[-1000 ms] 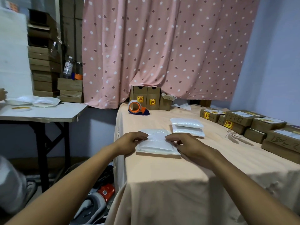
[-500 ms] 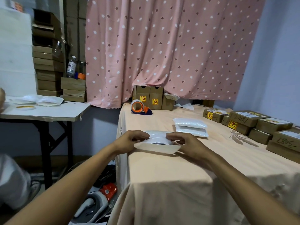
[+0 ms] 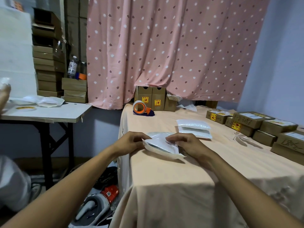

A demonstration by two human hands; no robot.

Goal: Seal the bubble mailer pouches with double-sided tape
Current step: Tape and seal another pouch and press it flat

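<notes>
A white bubble mailer pouch [image 3: 162,148] is tilted up off the peach tablecloth [image 3: 181,175] near the table's left edge. My left hand [image 3: 131,142] pinches its left corner and my right hand [image 3: 185,143] grips its right side near the flap. Two more white pouches [image 3: 193,128] lie stacked just beyond my right hand. A roll of yellowish double-sided tape [image 3: 26,108] lies on the side table at the left, far from both hands.
An orange tape dispenser [image 3: 141,109] sits at the table's far end before small cardboard boxes [image 3: 152,101]. Labelled brown boxes [image 3: 263,127] line the right side. The white side table [image 3: 49,112] holds more pouches [image 3: 47,101]. Another person's hand [image 3: 4,94] shows at far left. Clutter lies on the floor.
The pouch lay flat under both hands a second ago; now both hands have lifted and tilted it off the cloth. The camera has also shifted slightly.
</notes>
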